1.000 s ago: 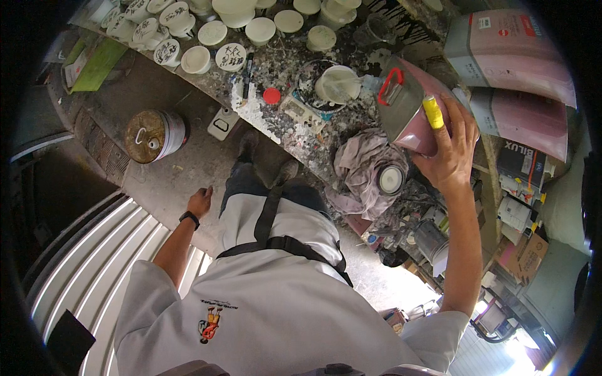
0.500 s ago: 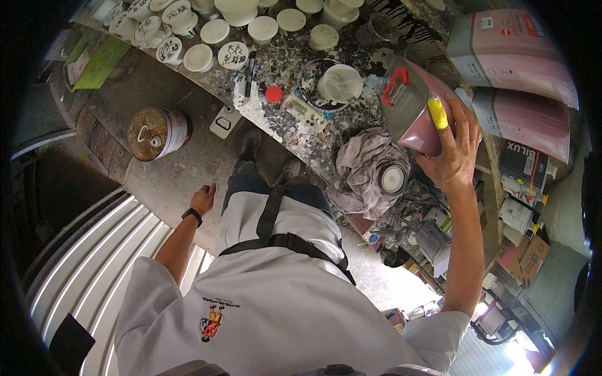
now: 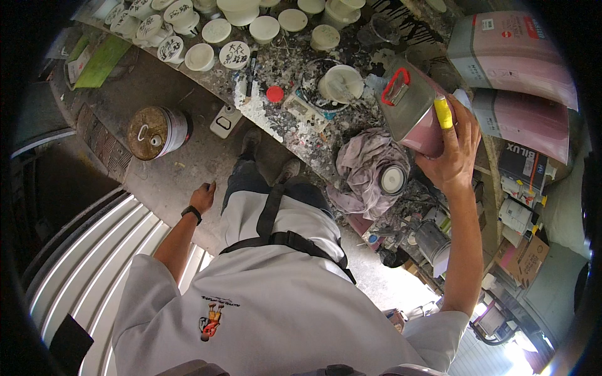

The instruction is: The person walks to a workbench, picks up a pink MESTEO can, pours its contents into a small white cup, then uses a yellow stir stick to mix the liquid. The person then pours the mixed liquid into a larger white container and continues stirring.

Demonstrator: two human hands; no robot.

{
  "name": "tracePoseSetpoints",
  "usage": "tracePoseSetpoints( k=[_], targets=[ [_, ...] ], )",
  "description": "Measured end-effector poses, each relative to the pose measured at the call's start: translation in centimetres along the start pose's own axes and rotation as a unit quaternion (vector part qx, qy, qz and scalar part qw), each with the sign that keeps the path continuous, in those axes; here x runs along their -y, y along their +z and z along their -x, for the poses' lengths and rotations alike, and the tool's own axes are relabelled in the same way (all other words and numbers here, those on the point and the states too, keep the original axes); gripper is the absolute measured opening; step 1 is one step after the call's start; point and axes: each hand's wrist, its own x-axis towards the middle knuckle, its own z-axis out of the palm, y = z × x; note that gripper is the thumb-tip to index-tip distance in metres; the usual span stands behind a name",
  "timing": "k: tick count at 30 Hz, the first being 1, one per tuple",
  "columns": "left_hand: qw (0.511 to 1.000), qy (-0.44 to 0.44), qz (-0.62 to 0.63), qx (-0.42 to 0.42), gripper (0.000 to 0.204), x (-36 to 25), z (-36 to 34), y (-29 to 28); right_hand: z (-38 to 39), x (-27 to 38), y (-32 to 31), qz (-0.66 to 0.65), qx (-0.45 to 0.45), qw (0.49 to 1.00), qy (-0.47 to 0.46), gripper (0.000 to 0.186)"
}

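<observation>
My right hand [image 3: 453, 150] is closed on the side of a boxy metal can [image 3: 401, 109] with a grey top, a pink side and a red handle. The can stands tilted in view at the right of the paint-spattered bench. A yellow piece [image 3: 443, 113] sits at my index finger; whether it is a cap or a wrap, I cannot tell. Low at my left side hangs my left hand [image 3: 202, 197], its fingers loosely curled and nothing seen in them. Beside the can lies a crumpled rag [image 3: 364, 160] with a white-topped round container [image 3: 393, 180] against it.
Several lidded white tubs [image 3: 235, 55] crowd the far left of the bench [image 3: 276, 125]. A mixing cup [image 3: 340, 83], a red lid [image 3: 274, 94] and a black marker [image 3: 251, 66] lie nearer. More pink cans [image 3: 520, 119] line the right. A drum [image 3: 148, 131] stands on the floor.
The can has shifted very slightly left, and the yellow piece a little right. My right hand keeps its hold; my left hand has barely moved.
</observation>
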Motion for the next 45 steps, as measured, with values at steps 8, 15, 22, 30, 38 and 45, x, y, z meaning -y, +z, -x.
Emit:
tracePoseSetpoints(
  k=[8,15,22,30,38,45],
  targets=[
    [1.000,0.006,-0.017,0.008,0.066,0.0,-0.1,-0.2,-0.1,0.3,0.1,-0.009,0.006,1.000,0.011,0.112],
    [1.000,-0.003,0.005,-0.003,0.067,0.3,-0.2,0.6,-0.3,0.5,0.0,0.009,0.020,1.000,-0.019,0.113],
    [0.996,0.060,-0.053,0.027,0.068,2.0,-1.5,1.8,-0.4,0.6,0.1,0.015,0.025,0.999,-0.020,0.111],
    [1.000,-0.007,0.010,0.011,0.068,0.7,-0.4,1.5,-0.4,0.6,-0.1,-0.039,-0.012,0.999,0.030,0.110],
    [1.000,0.014,-0.014,0.019,0.068,0.4,-0.3,1.2,0.1,0.2,-0.3,-0.052,-0.058,0.995,0.061,0.111],
    [1.000,-0.012,-0.009,0.012,0.065,0.7,-0.8,1.5,0.1,0.3,-0.5,-0.043,-0.045,0.996,0.058,0.106]
  ],
)
